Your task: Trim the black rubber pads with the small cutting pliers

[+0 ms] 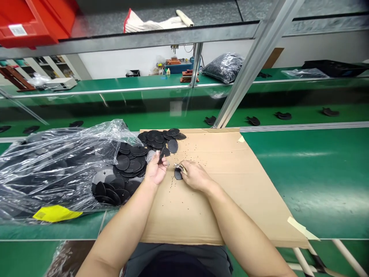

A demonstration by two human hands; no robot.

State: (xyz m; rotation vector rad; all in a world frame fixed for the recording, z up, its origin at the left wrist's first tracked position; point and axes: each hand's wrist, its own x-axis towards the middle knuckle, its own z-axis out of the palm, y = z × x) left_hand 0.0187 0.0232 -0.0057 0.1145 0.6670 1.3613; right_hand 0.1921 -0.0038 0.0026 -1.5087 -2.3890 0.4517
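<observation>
My left hand [156, 169] holds up one black oval disc [162, 152] between thumb and fingers, just above the cardboard sheet [230, 184]. My right hand [194, 175] grips a small metal tool [179, 167], with another black disc [178, 175] lying under its tip on the cardboard. A pile of black discs [129, 163] spills from a clear plastic bag [57, 161] at my left. A smaller heap of discs [161, 137] lies at the cardboard's far edge. Small black specks dot the cardboard around my hands.
A green conveyor belt [302, 111] beyond the cardboard carries a few black pieces [253, 120]. An aluminium post [248, 65] slants up from the bench. A black bag [223, 67] sits on the far bench. A red bin [31, 19] is overhead at left.
</observation>
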